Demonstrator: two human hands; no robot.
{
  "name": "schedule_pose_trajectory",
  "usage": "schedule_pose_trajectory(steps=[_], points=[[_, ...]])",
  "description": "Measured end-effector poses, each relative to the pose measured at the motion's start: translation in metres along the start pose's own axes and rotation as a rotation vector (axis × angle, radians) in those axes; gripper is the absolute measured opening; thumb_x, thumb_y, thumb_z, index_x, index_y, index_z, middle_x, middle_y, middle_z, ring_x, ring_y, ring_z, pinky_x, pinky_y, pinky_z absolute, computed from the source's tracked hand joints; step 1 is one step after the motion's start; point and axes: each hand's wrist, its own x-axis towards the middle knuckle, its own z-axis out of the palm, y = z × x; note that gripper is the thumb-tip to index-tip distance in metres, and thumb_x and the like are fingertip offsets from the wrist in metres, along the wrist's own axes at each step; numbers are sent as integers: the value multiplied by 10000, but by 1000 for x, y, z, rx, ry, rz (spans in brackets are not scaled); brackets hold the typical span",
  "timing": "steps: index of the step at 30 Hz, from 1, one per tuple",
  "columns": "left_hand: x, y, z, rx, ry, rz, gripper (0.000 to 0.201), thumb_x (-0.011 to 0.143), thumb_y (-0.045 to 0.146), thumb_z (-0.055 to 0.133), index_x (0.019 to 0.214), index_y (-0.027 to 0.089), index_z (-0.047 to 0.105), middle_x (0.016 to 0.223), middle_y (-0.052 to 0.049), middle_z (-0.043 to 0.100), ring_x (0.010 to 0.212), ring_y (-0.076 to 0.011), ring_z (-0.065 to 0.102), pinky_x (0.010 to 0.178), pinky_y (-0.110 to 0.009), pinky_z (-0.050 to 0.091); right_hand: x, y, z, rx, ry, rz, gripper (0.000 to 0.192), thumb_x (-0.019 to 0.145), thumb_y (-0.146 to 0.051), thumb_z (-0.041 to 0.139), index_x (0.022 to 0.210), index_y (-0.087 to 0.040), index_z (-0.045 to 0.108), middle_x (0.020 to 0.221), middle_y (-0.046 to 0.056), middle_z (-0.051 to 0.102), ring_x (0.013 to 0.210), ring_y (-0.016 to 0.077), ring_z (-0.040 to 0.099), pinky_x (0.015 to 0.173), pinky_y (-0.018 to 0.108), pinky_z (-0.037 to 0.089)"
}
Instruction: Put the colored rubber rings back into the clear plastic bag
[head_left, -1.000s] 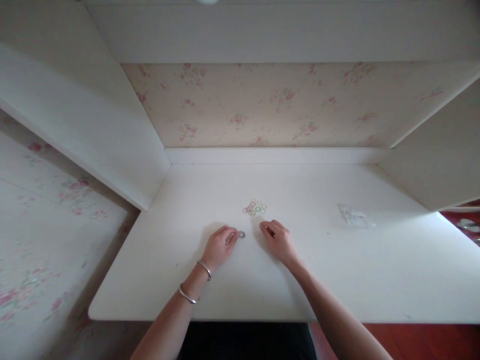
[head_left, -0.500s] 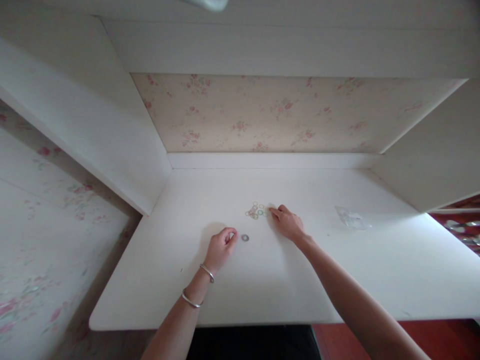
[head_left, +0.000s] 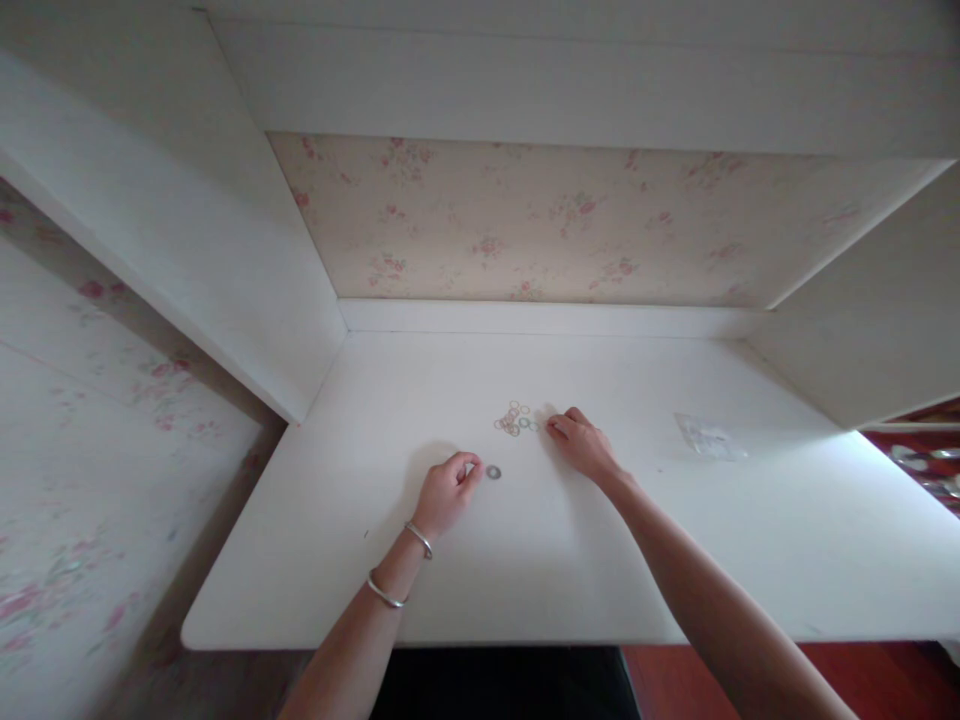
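Observation:
On the white tabletop lies a small loose cluster of thin rings (head_left: 513, 419), pale and yellowish, with one greyish-green ring among them. Just right of the cluster is my right hand (head_left: 583, 444), its thumb and forefinger pressed together; anything between the tips is too small to make out. Nearer to me, a single grey ring (head_left: 493, 472) lies flat by itself. My left hand (head_left: 446, 492), with two silver bangles on its wrist, rests close to the left of that ring. Its thumb and forefinger meet in a pinch, and what they hold, if anything, cannot be seen.
A clear plastic bag (head_left: 709, 438) lies toward the right on the white table (head_left: 540, 590). White panels (head_left: 187, 210) enclose the table on the left, right and above. Shiny metal objects (head_left: 919, 460) sit beyond its right edge, and a dark seat shows below.
My right hand has drawn its fingertips together and moved slightly right, away from the ring cluster. The left hand keeps its pinch beside the grey ring. The camera view has shifted a little.

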Motion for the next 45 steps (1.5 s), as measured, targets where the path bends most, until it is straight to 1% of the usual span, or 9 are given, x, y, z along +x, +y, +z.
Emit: schedule_pose_trajectory(steps=[6, 10, 17, 28, 31, 34, 38, 41, 45], points=[[0, 0, 1, 20, -13, 2, 341, 868, 455, 435, 875, 180, 635, 494, 61, 354, 462, -97, 360, 478, -215, 247, -5, -5, 8, 43, 51, 59, 291, 926, -325, 362, 921, -201, 625, 969, 61, 536, 664, 129, 512, 543, 242, 307], [0, -1, 2, 43, -22, 6, 343, 871, 456, 429, 874, 181, 635, 491, 61, 362, 456, -97, 362, 479, -216, 250, -27, -17, 16, 209, 161, -52, 247, 921, -293, 382, 905, -201, 611, 905, 41, 529, 706, 133, 530, 603, 234, 371], [1, 1, 4, 83, -36, 3, 348, 880, 462, 417, 884, 187, 630, 484, 60, 380, 451, -98, 379, 479, -220, 254, -68, -53, 30, 318, 127, -250, 234, 940, -261, 379, 929, -205, 606, 883, 41, 532, 734, 132, 546, 677, 238, 430], [3, 1, 4, 106, -34, -8, 328, 879, 447, 425, 883, 191, 629, 482, 62, 382, 447, -97, 379, 474, -214, 256, -67, -61, 35, 211, 171, -357, 222, 938, -243, 407, 949, -213, 626, 870, 43, 571, 726, 143, 541, 707, 265, 418], [11, 4, 5, 130, -42, -24, 322, 880, 435, 427, 889, 190, 635, 498, 53, 434, 462, -99, 408, 480, -208, 271, -68, -62, 34, 250, 181, -350, 223, 932, -244, 415, 931, -220, 637, 851, 36, 570, 716, 136, 541, 699, 257, 412], [24, 10, 8, 265, -95, -19, 308, 888, 412, 422, 905, 206, 651, 532, 28, 531, 485, -110, 466, 503, -214, 294, -68, -59, 34, 411, 213, -280, 236, 926, -271, 419, 908, -213, 647, 837, 36, 554, 711, 125, 543, 669, 234, 420], [45, 23, 15, 503, -156, 43, 264, 890, 389, 439, 941, 267, 667, 791, -21, 688, 703, -150, 604, 613, -234, 368, -66, -51, 34, 609, 263, -149, 242, 909, -313, 440, 905, -200, 653, 831, 35, 540, 661, 109, 522, 602, 222, 419], [60, 31, 22, 599, -200, 72, 256, 897, 376, 436, 957, 293, 670, 953, -23, 699, 839, -169, 623, 687, -251, 402, -64, -47, 32, 673, 289, -95, 239, 895, -336, 461, 882, -198, 656, 800, 24, 527, 590, 98, 475, 552, 223, 404], [74, 34, 29, 645, -221, 74, 261, 905, 372, 431, 1018, 302, 656, 1002, -20, 692, 896, -168, 622, 739, -256, 419, -63, -45, 28, 702, 292, -90, 246, 892, -341, 464, 851, -196, 658, 757, 15, 505, 575, 96, 453, 535, 218, 389]])
